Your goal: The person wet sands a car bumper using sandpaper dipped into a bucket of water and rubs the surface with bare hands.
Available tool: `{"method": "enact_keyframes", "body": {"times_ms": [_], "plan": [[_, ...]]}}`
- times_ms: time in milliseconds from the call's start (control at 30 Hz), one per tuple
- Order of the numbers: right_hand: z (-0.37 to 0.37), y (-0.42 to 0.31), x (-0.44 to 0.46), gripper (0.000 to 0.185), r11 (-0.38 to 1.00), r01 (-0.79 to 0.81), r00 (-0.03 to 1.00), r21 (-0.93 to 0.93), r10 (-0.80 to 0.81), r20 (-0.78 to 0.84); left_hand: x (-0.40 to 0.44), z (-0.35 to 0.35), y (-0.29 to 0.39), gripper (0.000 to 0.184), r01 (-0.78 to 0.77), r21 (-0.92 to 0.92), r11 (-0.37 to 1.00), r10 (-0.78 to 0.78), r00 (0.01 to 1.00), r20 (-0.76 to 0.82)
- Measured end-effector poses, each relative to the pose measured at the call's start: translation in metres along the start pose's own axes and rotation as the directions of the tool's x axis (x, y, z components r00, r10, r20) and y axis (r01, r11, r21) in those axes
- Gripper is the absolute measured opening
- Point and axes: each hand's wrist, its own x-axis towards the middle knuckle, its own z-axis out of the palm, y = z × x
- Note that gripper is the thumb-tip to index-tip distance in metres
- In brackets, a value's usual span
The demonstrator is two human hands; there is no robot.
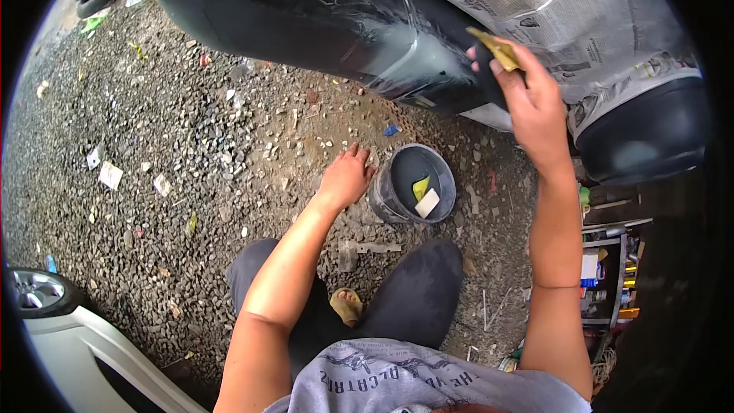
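The right hand (pixel 531 99) has its fingers bent and closed on a yellow-brown folded sheet (pixel 501 52), which projects beyond the fingertips. Contact between sheet and bumper cannot be determined. Immediately left of these fingers, the black bumper (pixel 290 15) carries a pale grey patch (pixel 417 53); beyond them lie newspaper sheets (pixel 527 8). The left hand (pixel 344 177) has its fingers partly extended and slightly spread, with no object visibly gripped. Just right of them stands a bucket (pixel 387 200), containing a white block (pixel 427 203) and a yellow-green piece (pixel 420 187).
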Motion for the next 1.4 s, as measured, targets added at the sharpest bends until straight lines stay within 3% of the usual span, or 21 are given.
{"method": "enact_keyframes", "body": {"times_ms": [133, 167, 267, 300, 400, 533, 567, 667, 833, 933, 967, 1067, 1200, 1267, 1333, 1400], "plan": [[0.008, -0.005, 0.016, 0.025, 0.923, -0.008, 0.989, -0.386, 0.065, 0.134, 0.0, -0.002, 0.004, 0.052, 0.008, -0.011, 1.0, -0.007, 0.999, 0.048], [0.011, -0.001, 0.021, 0.032, 0.935, 0.093, 0.987, -0.342, -0.042, 0.153, 0.001, -0.002, 0.003, 0.052, 0.008, -0.021, 1.0, -0.007, 0.999, 0.052], [0.011, 0.002, 0.034, 0.042, 0.881, 0.044, 0.978, -0.471, 0.057, 0.198, 0.004, 0.0, 0.001, 0.051, -0.009, -0.028, 1.0, 0.01, 0.999, 0.048], [0.01, 0.001, 0.038, 0.056, 0.885, -0.062, 0.966, -0.461, 0.169, 0.194, 0.004, 0.001, 0.0, 0.051, -0.009, -0.035, 0.999, 0.011, 0.999, 0.045], [0.014, -0.007, 0.055, 0.059, 0.875, -0.13, 0.93, -0.466, 0.271, 0.25, 0.008, 0.003, -0.006, 0.051, -0.022, -0.037, 0.999, 0.023, 0.999, 0.028], [0.025, 0.027, 0.071, 0.063, 0.895, 0.192, 0.974, -0.404, -0.121, 0.194, 0.007, 0.008, -0.01, 0.05, -0.019, -0.03, 0.999, 0.02, 0.999, 0.035], [0.019, 0.02, 0.067, 0.059, 0.929, 0.081, 0.962, -0.361, 0.021, 0.271, 0.007, 0.006, -0.009, 0.05, -0.018, -0.026, 1.0, 0.018, 0.999, 0.034], [0.01, 0.019, 0.07, 0.055, 0.926, 0.084, 0.913, -0.368, 0.076, 0.4, 0.004, 0.004, -0.004, 0.05, -0.012, -0.018, 1.0, 0.013, 0.999, 0.034], [0.023, 0.014, 0.07, 0.046, 0.924, 0.056, 0.966, -0.377, 0.045, 0.254, 0.005, 0.007, -0.01, 0.052, -0.017, -0.02, 1.0, 0.017, 1.0, 0.012], [0.004, -0.002, 0.078, 0.049, 0.875, 0.055, 0.88, -0.48, 0.185, 0.438, 0.003, 0.002, -0.005, 0.051, -0.013, -0.024, 1.0, 0.014, 1.0, 0.015], [0.008, -0.009, 0.083, 0.05, 0.859, 0.08, 0.89, -0.506, 0.167, 0.425, 0.003, 0.001, -0.006, 0.05, -0.01, -0.03, 0.999, 0.011, 1.0, 0.028], [0.023, -0.001, 0.082, 0.05, 0.819, 0.304, 0.921, -0.487, -0.123, 0.369, 0.004, 0.003, -0.004, 0.05, 0.001, -0.022, 1.0, 0.0, 0.999, 0.046], [0.009, -0.024, 0.09, 0.05, 0.696, 0.267, 0.857, -0.666, 0.145, 0.495, 0.004, 0.012, -0.002, 0.05, -0.042, -0.037, 0.998, 0.043, 0.998, 0.04], [0.029, -0.012, 0.084, 0.05, 0.739, 0.375, 0.889, -0.559, -0.116, 0.443, 0.004, 0.014, 0.001, 0.05, -0.032, -0.031, 0.999, 0.033, 0.998, 0.051], [0.027, -0.015, 0.082, 0.05, 0.691, 0.412, 0.872, -0.594, -0.11, 0.477, 0.005, 0.014, 0.0, 0.051, -0.025, -0.024, 0.999, 0.026, 0.998, 0.056], [0.011, -0.025, 0.092, 0.048, 0.65, 0.344, 0.836, -0.678, 0.117, 0.537, 0.005, 0.013, 0.002, 0.051, -0.014, -0.031, 0.999, 0.016, 0.998, 0.059]]}}
